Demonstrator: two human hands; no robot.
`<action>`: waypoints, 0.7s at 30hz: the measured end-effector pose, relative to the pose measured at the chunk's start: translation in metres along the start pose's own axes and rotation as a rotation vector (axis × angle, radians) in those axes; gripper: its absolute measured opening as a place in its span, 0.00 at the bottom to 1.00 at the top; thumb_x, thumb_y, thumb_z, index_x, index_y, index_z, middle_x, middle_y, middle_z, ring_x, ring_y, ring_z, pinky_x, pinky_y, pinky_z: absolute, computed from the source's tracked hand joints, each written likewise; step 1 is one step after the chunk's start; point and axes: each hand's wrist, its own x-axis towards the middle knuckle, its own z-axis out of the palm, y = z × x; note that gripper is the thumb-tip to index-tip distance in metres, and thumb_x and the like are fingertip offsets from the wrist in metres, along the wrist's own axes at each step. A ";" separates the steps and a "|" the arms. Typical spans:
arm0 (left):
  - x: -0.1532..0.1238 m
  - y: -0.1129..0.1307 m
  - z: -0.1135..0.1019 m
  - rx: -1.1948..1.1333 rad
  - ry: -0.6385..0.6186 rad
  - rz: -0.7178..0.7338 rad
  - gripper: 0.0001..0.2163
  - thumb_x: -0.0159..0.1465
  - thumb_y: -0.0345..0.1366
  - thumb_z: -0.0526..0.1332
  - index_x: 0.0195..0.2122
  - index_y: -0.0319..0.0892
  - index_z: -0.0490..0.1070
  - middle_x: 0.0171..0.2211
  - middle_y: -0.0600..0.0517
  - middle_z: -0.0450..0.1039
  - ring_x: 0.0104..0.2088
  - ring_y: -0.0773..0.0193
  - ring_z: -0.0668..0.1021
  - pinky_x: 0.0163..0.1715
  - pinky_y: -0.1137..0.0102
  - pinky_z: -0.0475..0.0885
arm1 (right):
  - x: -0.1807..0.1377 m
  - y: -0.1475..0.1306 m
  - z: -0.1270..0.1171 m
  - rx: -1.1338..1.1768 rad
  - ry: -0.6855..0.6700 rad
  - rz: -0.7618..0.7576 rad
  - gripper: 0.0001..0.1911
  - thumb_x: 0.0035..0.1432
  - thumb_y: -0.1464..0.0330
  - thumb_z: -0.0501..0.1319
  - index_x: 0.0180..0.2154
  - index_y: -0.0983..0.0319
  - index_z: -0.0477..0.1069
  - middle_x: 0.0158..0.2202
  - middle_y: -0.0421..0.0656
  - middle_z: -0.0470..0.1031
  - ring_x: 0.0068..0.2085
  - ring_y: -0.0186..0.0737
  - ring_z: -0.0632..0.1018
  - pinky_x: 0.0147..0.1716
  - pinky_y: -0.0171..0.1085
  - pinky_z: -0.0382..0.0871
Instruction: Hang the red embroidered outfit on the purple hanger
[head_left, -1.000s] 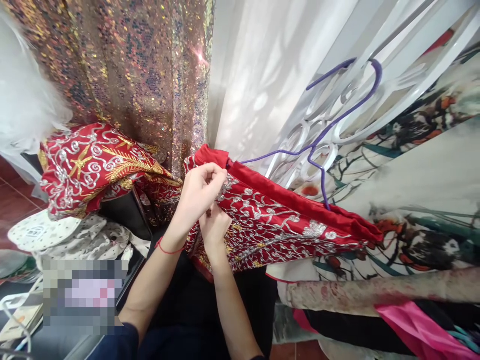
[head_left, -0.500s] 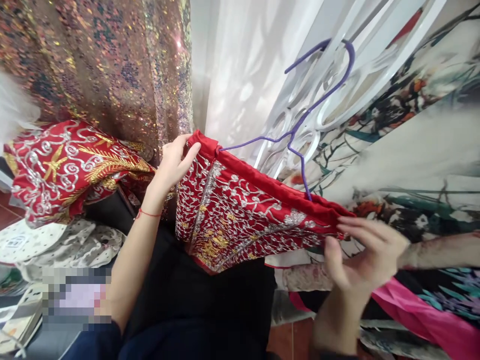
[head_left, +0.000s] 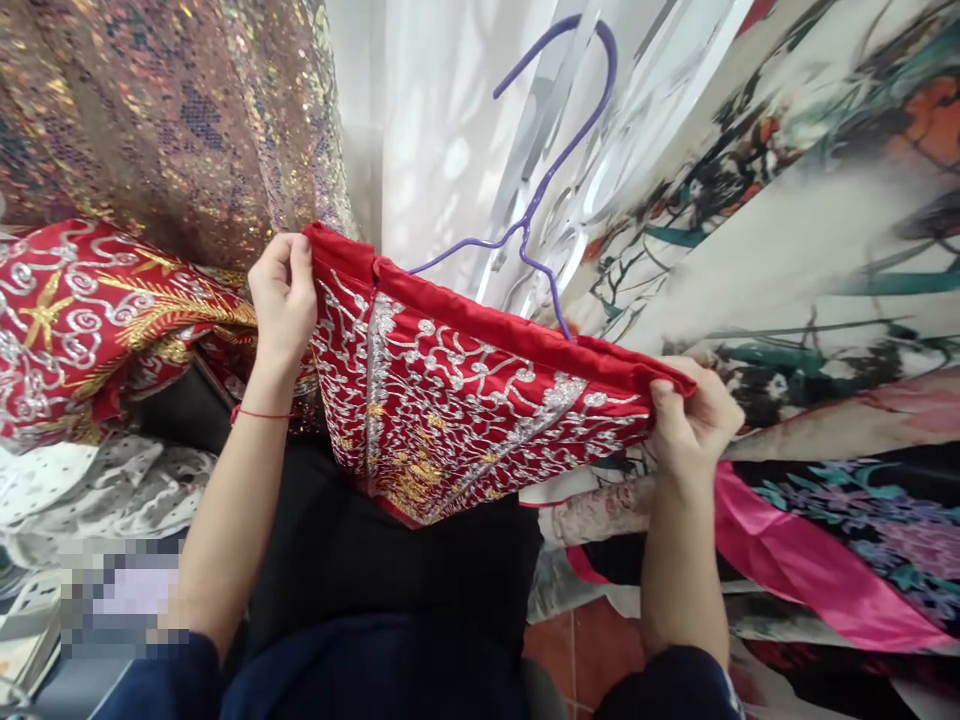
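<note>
The red embroidered garment (head_left: 465, 400) hangs on a purple hanger (head_left: 536, 215), stretched wide between two hands. Its long top edge runs from upper left down to lower right, like a slanted line.

The left hand (head_left: 283, 295) is at the left corner of that top edge. Its fingers are pressed together and they pinch the red band there. The right hand (head_left: 694, 420) is at the other end, lower down. Its fingers curl around the right corner and pinch the cloth too. So the cloth lies between the hands, and each hand has one end. The hanger's hook sits nearer the middle, high above the top edge.

A second red cloth with gold and silver stitching (head_left: 82, 320) lies off to the left. A shiny sequin curtain (head_left: 172, 110) hangs behind it. A pink cloth (head_left: 810, 570) lies under the right hand.

I can read no words or labels anywhere.
</note>
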 end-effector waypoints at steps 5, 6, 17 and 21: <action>0.012 0.011 -0.008 -0.125 -0.145 -0.059 0.28 0.69 0.62 0.51 0.27 0.40 0.60 0.24 0.58 0.60 0.27 0.76 0.62 0.31 0.77 0.64 | 0.021 -0.013 0.001 0.083 0.178 0.020 0.22 0.62 0.47 0.63 0.29 0.59 0.73 0.30 0.50 0.77 0.31 0.43 0.79 0.33 0.44 0.70; 0.015 0.012 -0.009 -0.157 -0.196 -0.095 0.27 0.71 0.60 0.50 0.28 0.39 0.62 0.24 0.58 0.61 0.27 0.77 0.64 0.31 0.77 0.65 | 0.026 -0.014 0.000 0.153 0.112 0.011 0.24 0.61 0.45 0.62 0.26 0.58 0.70 0.32 0.51 0.78 0.33 0.45 0.80 0.34 0.45 0.71; 0.023 -0.010 -0.007 -0.434 -0.455 -0.277 0.23 0.68 0.56 0.61 0.33 0.37 0.70 0.26 0.56 0.69 0.31 0.74 0.71 0.37 0.74 0.69 | 0.054 -0.036 0.029 0.708 -0.287 -0.087 0.42 0.59 0.38 0.58 0.14 0.61 0.45 0.16 0.36 0.56 0.21 0.29 0.66 0.27 0.39 0.66; 0.002 -0.034 0.003 -0.486 -0.377 -0.276 0.26 0.58 0.63 0.68 0.36 0.43 0.72 0.28 0.55 0.70 0.30 0.68 0.73 0.36 0.70 0.72 | 0.048 -0.044 0.025 0.767 -0.292 -0.056 0.25 0.62 0.54 0.66 0.21 0.59 0.62 0.25 0.40 0.66 0.28 0.36 0.72 0.27 0.40 0.66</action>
